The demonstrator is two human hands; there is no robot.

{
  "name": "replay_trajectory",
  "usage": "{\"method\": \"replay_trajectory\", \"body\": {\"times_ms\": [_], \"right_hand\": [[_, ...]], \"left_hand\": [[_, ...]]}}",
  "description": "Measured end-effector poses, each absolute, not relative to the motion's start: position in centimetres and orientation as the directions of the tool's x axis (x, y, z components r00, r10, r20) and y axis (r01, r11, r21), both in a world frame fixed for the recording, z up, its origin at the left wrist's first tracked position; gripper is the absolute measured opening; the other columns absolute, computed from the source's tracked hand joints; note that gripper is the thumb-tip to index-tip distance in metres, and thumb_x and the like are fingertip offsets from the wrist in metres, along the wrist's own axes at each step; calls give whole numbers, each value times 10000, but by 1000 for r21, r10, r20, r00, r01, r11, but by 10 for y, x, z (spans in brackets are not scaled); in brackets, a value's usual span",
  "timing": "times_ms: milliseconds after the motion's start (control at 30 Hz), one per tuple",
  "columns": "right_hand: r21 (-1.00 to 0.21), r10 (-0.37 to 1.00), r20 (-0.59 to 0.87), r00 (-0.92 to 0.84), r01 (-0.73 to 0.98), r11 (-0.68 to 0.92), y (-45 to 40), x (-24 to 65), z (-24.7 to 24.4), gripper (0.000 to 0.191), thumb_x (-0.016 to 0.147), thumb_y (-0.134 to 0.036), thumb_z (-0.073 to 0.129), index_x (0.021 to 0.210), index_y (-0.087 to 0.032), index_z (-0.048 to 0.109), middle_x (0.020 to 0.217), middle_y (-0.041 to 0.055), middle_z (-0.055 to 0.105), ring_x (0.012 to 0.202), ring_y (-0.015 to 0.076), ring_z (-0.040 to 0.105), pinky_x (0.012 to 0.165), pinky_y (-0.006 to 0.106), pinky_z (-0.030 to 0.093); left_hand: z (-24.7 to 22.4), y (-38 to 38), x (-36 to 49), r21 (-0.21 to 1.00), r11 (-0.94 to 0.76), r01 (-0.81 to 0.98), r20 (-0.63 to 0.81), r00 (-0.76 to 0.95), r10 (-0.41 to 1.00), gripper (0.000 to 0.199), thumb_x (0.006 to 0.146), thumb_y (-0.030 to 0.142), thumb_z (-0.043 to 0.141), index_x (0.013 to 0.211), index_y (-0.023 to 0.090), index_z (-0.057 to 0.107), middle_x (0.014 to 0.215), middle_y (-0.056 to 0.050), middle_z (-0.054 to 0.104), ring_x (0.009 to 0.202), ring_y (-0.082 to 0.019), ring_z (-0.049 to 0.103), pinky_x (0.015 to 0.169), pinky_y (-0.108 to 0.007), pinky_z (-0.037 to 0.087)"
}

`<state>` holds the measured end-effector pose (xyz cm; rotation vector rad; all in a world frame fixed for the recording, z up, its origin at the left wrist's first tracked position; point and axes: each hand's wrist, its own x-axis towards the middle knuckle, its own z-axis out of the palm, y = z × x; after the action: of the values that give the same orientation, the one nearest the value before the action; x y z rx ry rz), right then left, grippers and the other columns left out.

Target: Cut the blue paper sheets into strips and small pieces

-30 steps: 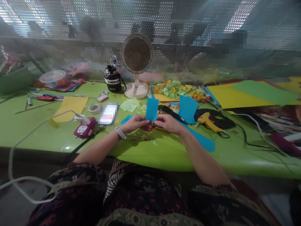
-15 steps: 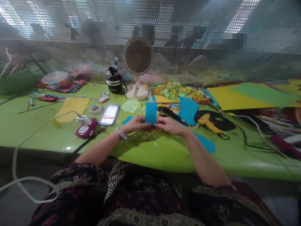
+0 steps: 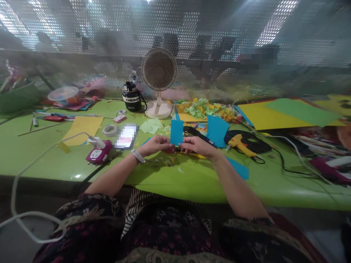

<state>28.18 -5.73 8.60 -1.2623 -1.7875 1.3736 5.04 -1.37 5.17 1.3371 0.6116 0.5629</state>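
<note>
A blue paper strip (image 3: 177, 131) stands upright between my two hands above the near part of the table. My left hand (image 3: 159, 145) pinches its lower left edge, and my right hand (image 3: 194, 145) pinches the lower right edge. Fingertips cover the strip's bottom end. Just behind the right hand lies a black stapler (image 3: 199, 135). More blue paper pieces (image 3: 217, 130) rest to its right, and another blue piece (image 3: 239, 168) is under my right forearm. Small paper scraps (image 3: 164, 160) are scattered below my hands.
A yellow glue gun (image 3: 241, 145) lies at right with its cord. Behind stand a fan (image 3: 159, 69) and a dark bottle (image 3: 132, 96). A phone (image 3: 126, 137), a tape roll (image 3: 109, 130) and a purple power socket (image 3: 98, 153) are at left. Green paper squares (image 3: 151, 126) lie ahead.
The view has shifted slightly. Both hands keep their hold on the blue paper strip, with small finger shifts at its lower end.
</note>
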Motion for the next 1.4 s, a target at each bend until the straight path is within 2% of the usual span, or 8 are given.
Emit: {"method": "replay_trajectory", "body": {"times_ms": [167, 467, 600, 800, 1000, 1133, 1267, 1400], "right_hand": [[-922, 956, -38, -292, 379, 79, -60, 270, 79, 630, 648, -794, 767, 612, -207, 542, 528, -33, 525, 506, 112, 453, 523, 285, 351], [-916, 984, 18, -176, 391, 87, -57, 275, 79, 670, 624, -856, 729, 605, -213, 543, 506, -42, 474, 493, 108, 391, 499, 283, 285], [-903, 981, 36, -192, 414, 114, -57, 274, 77, 670, 647, -851, 720, 596, -212, 526, 534, -37, 470, 524, 113, 386, 512, 286, 279], [-896, 966, 30, -255, 421, 139, -59, 267, 68, 682, 656, -861, 698, 613, -213, 491, 574, -51, 409, 560, 112, 347, 536, 287, 251], [-921, 954, -1, -301, 372, 117, -62, 263, 68, 671, 661, -848, 704, 644, -201, 526, 586, -56, 418, 562, 104, 345, 541, 285, 250], [-938, 952, -2, -306, 332, 105, -64, 261, 73, 656, 671, -834, 710, 698, -190, 593, 588, -48, 466, 553, 107, 376, 543, 285, 271], [-940, 972, 22, -232, 326, 99, -62, 263, 77, 651, 647, -832, 733, 647, -200, 575, 547, -39, 488, 516, 107, 384, 519, 286, 283], [-941, 989, 82, -125, 318, 118, -61, 267, 79, 646, 639, -819, 753, 599, -210, 541, 503, -32, 501, 495, 111, 412, 512, 284, 316]], "left_hand": [[49, -13, 51, 989, 145, -5, -95, 731, 676, 509, 652, 535, 915, 785, 104, 676, 860, -119, 794, 778, -175, 772, 808, -320, 625], [61, -6, 39, 993, 74, -90, 2, 650, 760, 516, 690, 542, 900, 895, 105, 720, 830, -98, 790, 770, -167, 766, 768, -284, 620], [63, -12, 43, 1000, 12, -25, 7, 670, 743, 525, 769, 588, 826, 979, 125, 695, 895, -100, 787, 787, -167, 758, 662, -245, 594], [62, -25, 53, 985, -143, 99, 26, 732, 681, 552, 882, 715, 622, 845, 168, 564, 776, -62, 739, 625, -130, 695, 498, -196, 474], [62, -29, 54, 957, -276, 85, 134, 715, 686, 554, 921, 719, 560, 761, 190, 522, 610, -19, 675, 514, -97, 614, 497, -202, 428], [65, -28, 53, 975, -220, -18, 168, 707, 687, 572, 889, 734, 598, 750, 184, 529, 579, -15, 663, 482, -91, 602, 477, -198, 413], [70, -25, 49, 980, -155, -123, 197, 691, 696, 540, 853, 678, 699, 765, 165, 554, 630, -20, 695, 491, -78, 617, 470, -182, 415], [73, -25, 44, 997, -52, -62, 81, 798, 597, 529, 744, 588, 853, 925, 131, 657, 749, -66, 762, 598, -126, 710, 505, -185, 475]]}}
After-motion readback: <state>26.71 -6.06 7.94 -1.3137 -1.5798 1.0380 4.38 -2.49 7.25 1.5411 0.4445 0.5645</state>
